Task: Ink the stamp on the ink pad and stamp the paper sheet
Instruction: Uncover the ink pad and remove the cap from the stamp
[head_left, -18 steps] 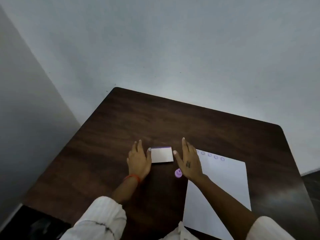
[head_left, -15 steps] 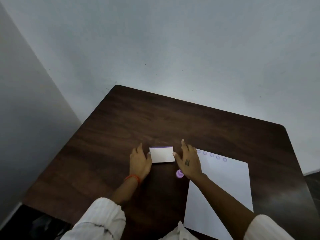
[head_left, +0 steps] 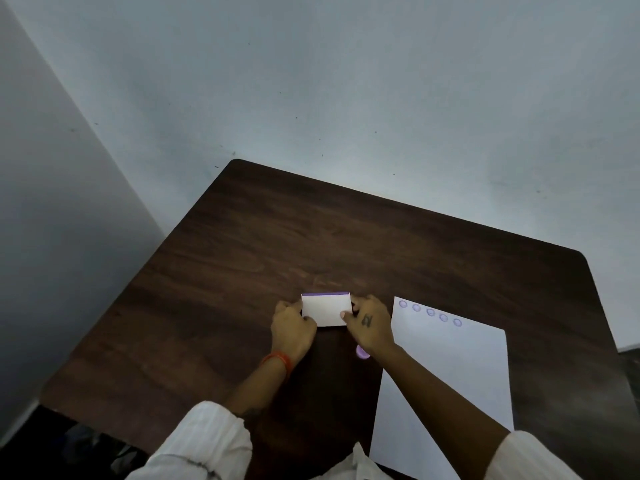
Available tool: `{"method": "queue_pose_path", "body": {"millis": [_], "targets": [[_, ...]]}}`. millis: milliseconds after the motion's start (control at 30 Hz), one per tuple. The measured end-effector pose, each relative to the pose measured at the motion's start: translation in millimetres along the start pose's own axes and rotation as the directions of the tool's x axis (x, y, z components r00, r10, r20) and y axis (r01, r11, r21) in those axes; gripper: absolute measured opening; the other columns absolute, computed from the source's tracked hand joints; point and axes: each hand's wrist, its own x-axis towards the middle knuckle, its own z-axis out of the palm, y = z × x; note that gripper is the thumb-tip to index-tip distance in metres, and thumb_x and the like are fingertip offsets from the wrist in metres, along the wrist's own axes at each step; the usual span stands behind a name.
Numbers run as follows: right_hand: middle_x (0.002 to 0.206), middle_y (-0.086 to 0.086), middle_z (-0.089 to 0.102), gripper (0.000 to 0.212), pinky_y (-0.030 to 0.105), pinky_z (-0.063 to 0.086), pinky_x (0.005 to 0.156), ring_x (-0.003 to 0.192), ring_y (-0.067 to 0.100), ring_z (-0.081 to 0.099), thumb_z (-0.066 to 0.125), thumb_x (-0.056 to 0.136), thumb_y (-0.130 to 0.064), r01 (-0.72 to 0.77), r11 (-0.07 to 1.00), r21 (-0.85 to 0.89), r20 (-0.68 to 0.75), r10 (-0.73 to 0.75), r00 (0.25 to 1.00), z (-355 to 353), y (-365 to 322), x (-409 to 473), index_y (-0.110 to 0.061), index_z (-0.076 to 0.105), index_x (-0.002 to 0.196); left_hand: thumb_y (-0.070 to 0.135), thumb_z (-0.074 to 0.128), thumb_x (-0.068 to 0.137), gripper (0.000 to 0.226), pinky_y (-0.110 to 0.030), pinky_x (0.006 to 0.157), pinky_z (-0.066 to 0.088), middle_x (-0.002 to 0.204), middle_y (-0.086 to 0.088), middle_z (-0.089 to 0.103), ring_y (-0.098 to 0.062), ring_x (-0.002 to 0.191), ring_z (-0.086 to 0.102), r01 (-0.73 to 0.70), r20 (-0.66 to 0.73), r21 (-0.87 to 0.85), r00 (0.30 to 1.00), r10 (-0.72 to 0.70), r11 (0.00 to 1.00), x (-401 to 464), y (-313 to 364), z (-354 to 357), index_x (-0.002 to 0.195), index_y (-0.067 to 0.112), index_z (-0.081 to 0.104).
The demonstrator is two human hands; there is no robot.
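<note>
A small white box with a purple far edge, the ink pad (head_left: pixel 325 309), lies near the middle of the dark wooden table (head_left: pixel 311 244). My left hand (head_left: pixel 292 329) grips its left side and my right hand (head_left: pixel 369 323) grips its right side, fingers curled onto the lid. A round purple stamp (head_left: pixel 363 353) lies on the table just under my right wrist, mostly hidden. To the right lies the white paper sheet (head_left: pixel 446 375), with a row of several purple round stamp marks (head_left: pixel 430 312) along its far edge.
The table stands in a corner between a pale blue-grey back wall (head_left: pixel 346 98) and a left wall (head_left: pixel 52 220). White sleeves cover both forearms near the front table edge. Dark floor shows at the lower left.
Both hands were flat and open beside the ink pad; they have since closed in and taken hold of its two sides. The view shifted slightly.
</note>
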Motion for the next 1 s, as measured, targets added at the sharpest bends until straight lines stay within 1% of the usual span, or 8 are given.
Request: {"method": "queue_pose_path", "body": {"millis": [100,200,300,400,500,733,833,1000], "targets": [[0.114,0.015,0.061,0.038,0.033,0.049,0.09,0.103,0.027,0.059,0.061,0.085,-0.021,-0.002,0.999,0.032,-0.059,0.004,0.998,1.0,-5.1,-5.8,-0.006,0.057,0.119,0.009,0.049,0.088,0.049,-0.036,0.103,0.04,0.13,-0.017,0.041,-0.03,0.114,0.049,-0.022,-0.036,-0.008,0.999,0.021,1.0,-4.9,2.5,-1.0,0.135,0.004,0.036],[0.118,0.013,0.058,0.045,0.03,0.048,0.092,0.107,0.026,0.058,0.061,0.085,-0.022,0.012,0.998,0.058,-0.108,-0.006,0.994,1.7,-13.8,-11.2,-0.008,0.05,0.127,0.012,0.049,0.089,0.045,-0.035,0.102,0.04,0.13,-0.017,0.042,-0.03,0.115,0.048,-0.045,-0.101,-0.015,0.994,0.043,0.999,-8.0,2.0,-7.2,0.132,0.003,0.039],[0.117,0.012,0.057,0.047,0.027,0.047,0.089,0.106,0.026,0.058,0.061,0.085,-0.021,0.062,0.994,0.09,-0.115,-0.051,0.992,3.1,-24.3,-19.5,-0.009,0.048,0.129,0.012,0.05,0.089,0.042,-0.033,0.099,0.041,0.13,-0.016,0.044,-0.028,0.114,0.049,-0.057,-0.168,-0.033,0.984,0.05,0.998,-12.7,-3.8,-18.2,0.13,0.004,0.043],[0.122,0.012,0.057,0.049,0.029,0.046,0.093,0.109,0.024,0.057,0.062,0.085,-0.02,0.104,0.987,0.121,-0.093,-0.093,0.991,9.9,-32.6,-31.2,-0.009,0.047,0.13,0.013,0.051,0.089,0.04,-0.034,0.097,0.042,0.128,-0.015,0.047,-0.027,0.111,0.052,-0.055,-0.232,-0.036,0.972,0.045,0.998,-23.3,-16.3,-27.5,0.128,0.005,0.046],[0.125,0.01,0.057,0.051,0.027,0.044,0.095,0.111,0.022,0.056,0.063,0.084,-0.021,0.09,0.988,0.123,-0.05,-0.085,0.995,20.5,-35.6,-44.6,-0.011,0.045,0.131,0.014,0.053,0.089,0.038,-0.036,0.097,0.043,0.125,-0.016,0.051,-0.028,0.11,0.053,-0.037,-0.269,-0.032,0.963,0.027,0.999,-37.3,-30.9,-31.5,0.125,0.007,0.051],[0.128,0.009,0.056,0.05,0.031,0.045,0.101,0.114,0.021,0.055,0.063,0.084,-0.019,0.075,0.991,0.112,0.055,-0.081,0.995,41.0,-33.9,-66.7,-0.012,0.046,0.131,0.016,0.055,0.088,0.034,-0.04,0.097,0.044,0.123,-0.018,0.053,-0.031,0.109,0.054,0.025,-0.232,-0.045,0.972,-0.035,0.999,-55.4,-57.8,-30.1,0.121,0.007,0.055],[0.123,0.01,0.058,0.046,0.035,0.05,0.097,0.109,0.021,0.058,0.065,0.083,-0.015,0.068,0.992,0.108,0.078,-0.077,0.994,43.8,-33.9,-70.4,-0.012,0.05,0.126,0.015,0.056,0.087,0.034,-0.04,0.096,0.045,0.12,-0.019,0.054,-0.032,0.106,0.055,0.04,-0.216,-0.028,0.975,-0.045,0.999,-54.6,-63.2,-30.1,0.12,0.008,0.056],[0.118,0.01,0.061,0.043,0.032,0.051,0.092,0.103,0.02,0.06,0.066,0.081,-0.013,0.074,0.989,0.127,0.076,-0.084,0.994,43.7,-32.2,-71.5,-0.012,0.054,0.122,0.016,0.059,0.086,0.037,-0.041,0.095,0.047,0.118,-0.019,0.055,-0.031,0.106,0.055,0.06,-0.218,0.016,0.974,-0.055,0.998,-50.0,-64.9,-29.1,0.121,0.009,0.055]]}}
